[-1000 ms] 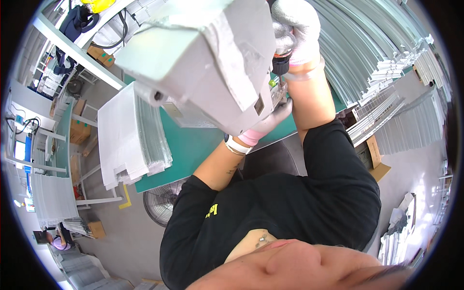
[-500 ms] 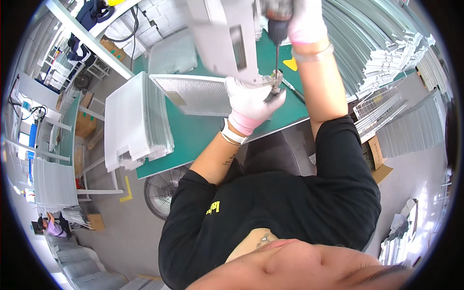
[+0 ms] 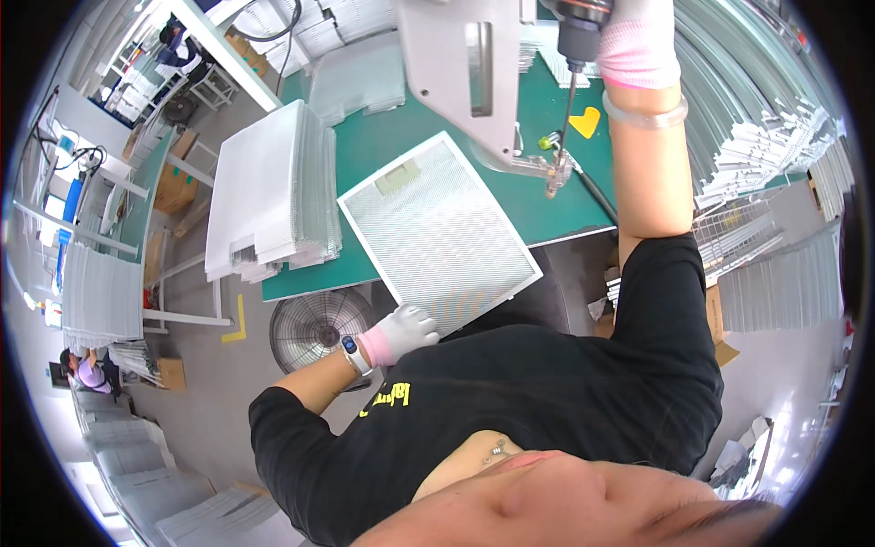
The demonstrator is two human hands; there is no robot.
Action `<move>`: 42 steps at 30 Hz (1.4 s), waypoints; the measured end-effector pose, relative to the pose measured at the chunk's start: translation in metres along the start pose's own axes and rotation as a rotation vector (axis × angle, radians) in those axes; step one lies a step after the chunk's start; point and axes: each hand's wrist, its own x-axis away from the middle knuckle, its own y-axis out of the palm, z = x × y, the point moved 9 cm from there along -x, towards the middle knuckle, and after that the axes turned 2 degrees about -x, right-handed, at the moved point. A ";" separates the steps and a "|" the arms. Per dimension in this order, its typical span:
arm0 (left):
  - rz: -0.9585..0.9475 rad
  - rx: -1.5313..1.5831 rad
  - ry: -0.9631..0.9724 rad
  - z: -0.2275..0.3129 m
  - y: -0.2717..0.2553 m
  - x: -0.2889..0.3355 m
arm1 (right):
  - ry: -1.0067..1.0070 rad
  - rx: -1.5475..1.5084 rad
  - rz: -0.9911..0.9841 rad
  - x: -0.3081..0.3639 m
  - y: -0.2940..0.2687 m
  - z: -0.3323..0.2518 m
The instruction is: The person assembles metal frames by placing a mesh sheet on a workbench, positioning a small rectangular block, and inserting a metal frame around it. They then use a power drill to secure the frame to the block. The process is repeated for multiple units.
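Note:
A flat mesh filter panel (image 3: 447, 223) with a pale metal frame lies tilted across the near edge of the green table. My left hand (image 3: 407, 330), in a white glove with a pink cuff, grips the panel's near left corner. At the top edge my gloved right hand (image 3: 641, 46) is wrapped round a power screwdriver (image 3: 581, 38), its fingers partly cut off by the picture's edge. The long bit points down toward the small metal tip of a grey machine arm (image 3: 451, 68). The panel lies below and left of that tip, apart from it.
Left of the panel rises a stack of similar panels (image 3: 264, 191) on the green table (image 3: 360, 146). A yellow piece (image 3: 585, 122) and a dark-handled tool (image 3: 594, 193) lie under the screwdriver. Long metal strips (image 3: 747, 100) fill the right side. A floor fan (image 3: 321, 333) stands below the table.
My left hand has come away from the machine tip toward my body, bringing the panel round and nearer. The panel now faces up. My right hand stays at the screwdriver, its bit further right in view.

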 end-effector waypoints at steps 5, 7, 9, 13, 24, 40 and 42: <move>0.620 -0.339 -0.340 -0.049 -0.115 -0.023 | -0.031 0.059 -0.005 0.010 0.001 0.007; 0.737 -0.506 -0.779 -0.100 -0.159 -0.022 | -0.006 0.088 0.019 0.016 0.006 0.008; 0.731 -0.275 -1.000 -0.154 -0.142 -0.019 | -0.009 0.104 0.039 0.017 0.003 0.009; 0.751 -0.045 -0.729 -0.117 -0.152 -0.070 | -0.006 0.097 0.084 0.022 -0.009 0.017; 0.934 -0.024 -0.457 -0.035 -0.196 -0.094 | 0.125 -0.019 0.197 0.065 -0.004 0.060; 0.858 0.167 -0.340 -0.035 -0.181 -0.115 | 0.297 0.033 -0.158 0.100 -0.019 0.083; 0.806 0.235 -0.347 -0.034 -0.173 -0.120 | 0.260 0.013 -0.141 0.104 -0.021 0.083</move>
